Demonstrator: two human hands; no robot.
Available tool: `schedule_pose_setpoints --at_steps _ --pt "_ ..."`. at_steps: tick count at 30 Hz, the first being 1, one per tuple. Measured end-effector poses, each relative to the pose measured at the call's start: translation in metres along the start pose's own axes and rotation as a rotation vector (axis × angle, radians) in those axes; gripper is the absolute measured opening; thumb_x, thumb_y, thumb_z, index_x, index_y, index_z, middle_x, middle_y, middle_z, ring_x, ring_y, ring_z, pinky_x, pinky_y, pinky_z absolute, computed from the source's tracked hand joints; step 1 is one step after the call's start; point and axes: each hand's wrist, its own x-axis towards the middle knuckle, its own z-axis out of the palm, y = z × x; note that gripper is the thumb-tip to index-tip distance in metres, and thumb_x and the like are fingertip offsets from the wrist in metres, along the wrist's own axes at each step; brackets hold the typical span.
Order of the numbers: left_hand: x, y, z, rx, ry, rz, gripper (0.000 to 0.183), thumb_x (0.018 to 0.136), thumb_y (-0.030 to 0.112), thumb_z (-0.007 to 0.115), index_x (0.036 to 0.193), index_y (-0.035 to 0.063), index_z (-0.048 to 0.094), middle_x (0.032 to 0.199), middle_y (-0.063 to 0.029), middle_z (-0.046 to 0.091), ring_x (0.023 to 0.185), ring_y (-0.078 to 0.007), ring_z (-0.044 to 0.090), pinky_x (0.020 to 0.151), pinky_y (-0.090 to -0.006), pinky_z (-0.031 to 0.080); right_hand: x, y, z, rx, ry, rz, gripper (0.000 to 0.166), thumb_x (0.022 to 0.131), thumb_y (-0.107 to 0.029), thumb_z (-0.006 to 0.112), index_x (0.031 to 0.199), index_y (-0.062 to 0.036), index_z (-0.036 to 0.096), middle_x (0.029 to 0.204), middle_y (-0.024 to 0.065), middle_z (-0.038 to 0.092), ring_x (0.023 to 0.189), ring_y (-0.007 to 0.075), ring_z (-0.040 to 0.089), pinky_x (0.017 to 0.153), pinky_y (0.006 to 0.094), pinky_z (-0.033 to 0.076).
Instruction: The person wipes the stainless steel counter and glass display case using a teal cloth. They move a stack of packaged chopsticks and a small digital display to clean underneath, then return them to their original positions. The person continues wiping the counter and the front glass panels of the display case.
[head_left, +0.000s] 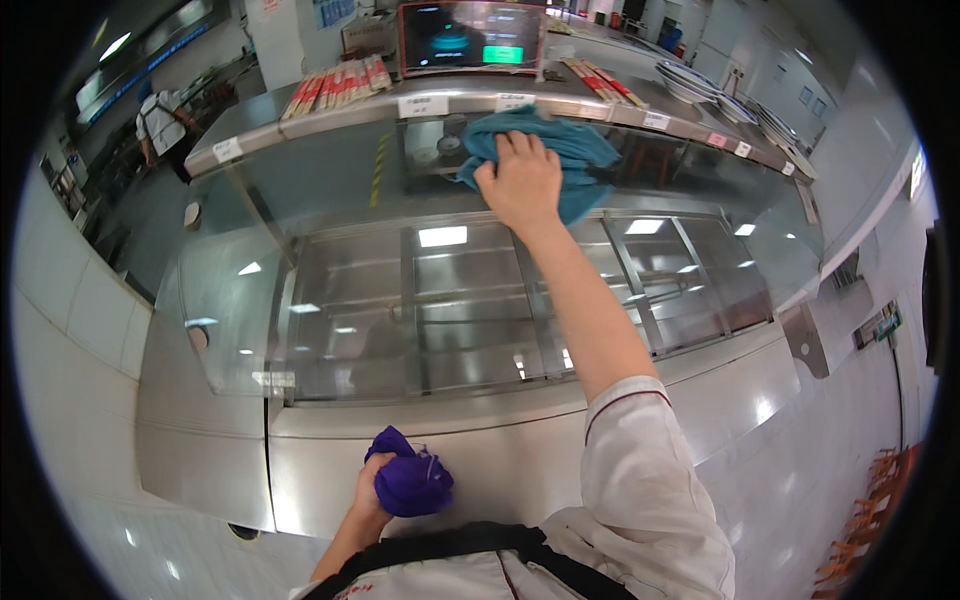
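My right hand (525, 180) reaches far forward and presses a teal cloth (581, 161) against the upper part of a sloping glass panel (330, 180), just under the metal shelf edge. The cloth spreads out past my fingers to the right. Close to my body, my left hand (373, 487) grips a bunched purple cloth (414, 480) above the steel front ledge (510, 442). Through the glass, a stainless-steel serving counter shows several rectangular wells (469, 300) with ceiling lights reflected over them.
On the top shelf (255, 124) lie red-and-white paper-wrapped packets (337, 86), a display screen (472, 37) and stacked plates (686, 81). Small labels (424, 106) line its edge. A person (163, 124) stands at the far left. Wooden stools (855, 525) are at the lower right.
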Motion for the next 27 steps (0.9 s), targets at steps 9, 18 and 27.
schedule_pose_setpoints --at_steps 9,18,27 --pt "-0.026 -0.012 -0.052 -0.175 0.087 0.163 0.035 0.089 0.031 0.056 0.101 -0.0005 0.067 0.096 -0.0163 0.074 0.09 -0.0327 0.072 0.088 -0.0426 0.059 -0.038 0.219 -0.042 -0.28 -0.314 0.6 0.081 0.092 -0.064 0.05 0.153 -0.0111 0.044 0.161 0.0131 0.04 0.15 0.0356 0.031 0.119 0.0647 0.018" --pt "-0.058 -0.044 -0.051 -0.159 0.148 0.121 0.037 0.093 0.034 0.059 0.11 0.0014 0.066 0.1 -0.0119 0.074 0.091 -0.0264 0.072 0.089 -0.0405 0.058 -0.018 0.135 -0.008 -0.302 -0.33 0.426 0.076 0.097 -0.061 0.044 0.153 -0.0092 0.046 0.159 0.0119 0.043 0.149 0.0357 0.034 0.121 0.0606 0.02" --pt "-0.058 0.006 -0.004 0.019 0.083 -0.09 0.03 0.093 0.032 0.064 0.104 0.0049 0.067 0.095 -0.0097 0.073 0.085 -0.0223 0.072 0.083 -0.0362 0.059 -0.019 -0.07 0.0 0.317 -0.385 -0.278 0.04 0.1 -0.029 0.048 0.128 -0.0106 0.07 0.136 0.0146 0.064 0.134 0.0339 0.052 0.114 0.0488 0.035"
